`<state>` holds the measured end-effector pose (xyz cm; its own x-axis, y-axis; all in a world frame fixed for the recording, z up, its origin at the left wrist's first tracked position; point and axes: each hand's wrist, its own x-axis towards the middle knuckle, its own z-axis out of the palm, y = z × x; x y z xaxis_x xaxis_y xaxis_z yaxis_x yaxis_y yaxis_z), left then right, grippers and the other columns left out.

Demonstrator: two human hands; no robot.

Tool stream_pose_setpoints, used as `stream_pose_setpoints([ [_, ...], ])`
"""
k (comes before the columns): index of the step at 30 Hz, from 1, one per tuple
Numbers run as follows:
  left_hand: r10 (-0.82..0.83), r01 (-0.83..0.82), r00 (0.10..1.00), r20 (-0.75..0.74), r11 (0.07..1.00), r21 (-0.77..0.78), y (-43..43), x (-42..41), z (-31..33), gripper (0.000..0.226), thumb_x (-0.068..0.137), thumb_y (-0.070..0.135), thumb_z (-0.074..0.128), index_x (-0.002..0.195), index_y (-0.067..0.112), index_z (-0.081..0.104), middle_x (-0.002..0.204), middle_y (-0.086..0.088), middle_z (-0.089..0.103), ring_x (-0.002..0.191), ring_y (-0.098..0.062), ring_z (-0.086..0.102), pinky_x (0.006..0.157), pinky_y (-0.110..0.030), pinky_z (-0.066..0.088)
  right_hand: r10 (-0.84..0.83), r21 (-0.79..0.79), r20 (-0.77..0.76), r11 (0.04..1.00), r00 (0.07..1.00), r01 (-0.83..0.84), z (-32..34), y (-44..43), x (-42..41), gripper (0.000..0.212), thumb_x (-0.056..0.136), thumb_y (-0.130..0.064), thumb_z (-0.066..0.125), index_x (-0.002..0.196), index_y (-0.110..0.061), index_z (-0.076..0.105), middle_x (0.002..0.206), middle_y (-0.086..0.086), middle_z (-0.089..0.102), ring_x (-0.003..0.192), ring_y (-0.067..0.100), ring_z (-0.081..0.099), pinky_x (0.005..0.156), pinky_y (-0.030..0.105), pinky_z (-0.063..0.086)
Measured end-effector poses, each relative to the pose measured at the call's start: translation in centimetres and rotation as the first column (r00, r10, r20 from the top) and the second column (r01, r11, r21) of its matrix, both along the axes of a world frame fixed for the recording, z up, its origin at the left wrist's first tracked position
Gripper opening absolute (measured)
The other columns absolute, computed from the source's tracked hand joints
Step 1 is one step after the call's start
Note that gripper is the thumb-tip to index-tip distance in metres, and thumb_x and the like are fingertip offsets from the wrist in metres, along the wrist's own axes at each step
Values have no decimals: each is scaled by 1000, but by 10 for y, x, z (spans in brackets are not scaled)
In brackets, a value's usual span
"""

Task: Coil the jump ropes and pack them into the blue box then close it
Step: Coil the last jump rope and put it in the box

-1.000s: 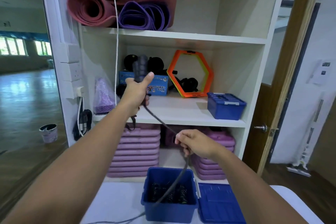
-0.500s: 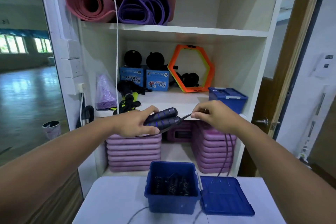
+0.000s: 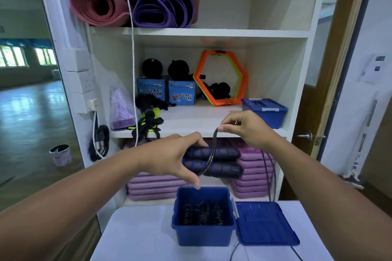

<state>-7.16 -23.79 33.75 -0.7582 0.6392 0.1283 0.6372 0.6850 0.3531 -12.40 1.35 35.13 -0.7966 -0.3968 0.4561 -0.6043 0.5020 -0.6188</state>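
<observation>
White shelving (image 3: pixel 212 33) is filling the background, with rolled mats (image 3: pixel 99 4) lying on the upper shelf, an orange hexagon frame (image 3: pixel 220 78) leaning at the back of the middle one and stacked purple pads (image 3: pixel 152 184) sitting at the bottom. In front, a white table (image 3: pixel 137 235) is carrying the blue box (image 3: pixel 203 233), which is standing open with coiled ropes (image 3: pixel 201 212) lying inside. Its lid (image 3: pixel 265 222) is lying flat just beside it on the right. Above the box, the left hand (image 3: pixel 169 154) is gripping the two dark handles (image 3: pixel 220 161) of a jump rope side by side, fingers curled round them. The right hand (image 3: pixel 248 129) is pinching the cord (image 3: pixel 213 150) between thumb and forefinger, holding a loop of it across the front of the handles. More cord is hanging down behind the right wrist towards the lid and the table
</observation>
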Motion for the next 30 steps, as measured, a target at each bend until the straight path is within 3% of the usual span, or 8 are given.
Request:
stream_pose_setpoints([
  [5,-50,35,998,45,956,290,-1,13,13,62,67,43,85,116,31,49,101,12,66,94,-14,63,87,-29,50,34,-205,158,979,987,-1,-48,1,-1,34,91,6,58,72,-21,67,65,-12,69,65,-3,60,66,23,48],
  [8,-90,27,988,128,904,427,3,11,9,59,73,27,84,120,22,49,110,5,70,103,-19,68,96,-32,52,-68,-179,197,978,978,104,-78,-12,-2,31,92,-6,57,66,-22,62,58,-2,61,60,7,52,57,35,43],
  [10,-65,-13,987,150,883,469,4,2,5,61,73,23,84,122,21,48,115,-2,70,103,-17,68,98,-34,52,5,-203,273,978,962,52,-85,-21,4,34,98,-17,56,68,-27,68,56,-6,57,55,6,45,52,22,38],
  [14,78,-139,988,134,832,536,-5,-21,3,59,70,36,84,119,33,52,114,0,70,96,-13,72,91,-35,54,63,-85,195,995,979,-47,-87,-30,11,30,104,-31,46,105,-13,70,62,-6,57,48,0,42,51,17,35],
  [18,357,-304,934,15,773,557,-7,-46,6,52,77,32,85,117,28,52,105,7,67,83,-4,66,78,-31,51,57,169,137,982,989,-80,-88,-31,16,37,104,-34,43,141,-32,48,70,-6,59,56,2,47,55,20,40],
  [22,528,-430,831,-176,810,400,-21,-69,10,63,73,37,86,127,28,56,107,1,61,98,-21,61,85,-32,46,88,215,38,972,995,-94,-68,-29,27,21,103,-29,47,120,-25,59,75,-12,58,64,-2,51,61,18,41],
  [25,429,-388,861,-272,901,193,-25,-73,6,64,71,34,86,129,28,61,105,-3,62,99,-23,60,85,-31,47,61,287,-107,958,992,-28,-44,-26,26,17,102,-30,49,108,-24,63,91,-9,66,82,11,57,75,34,47],
  [30,226,-263,929,-292,961,-91,-8,-52,1,67,75,42,80,136,33,54,111,2,59,102,-18,54,90,-34,46,11,240,-226,970,974,45,-11,-17,22,17,99,-31,55,102,-24,70,94,-9,69,86,12,60,76,32,49],
])
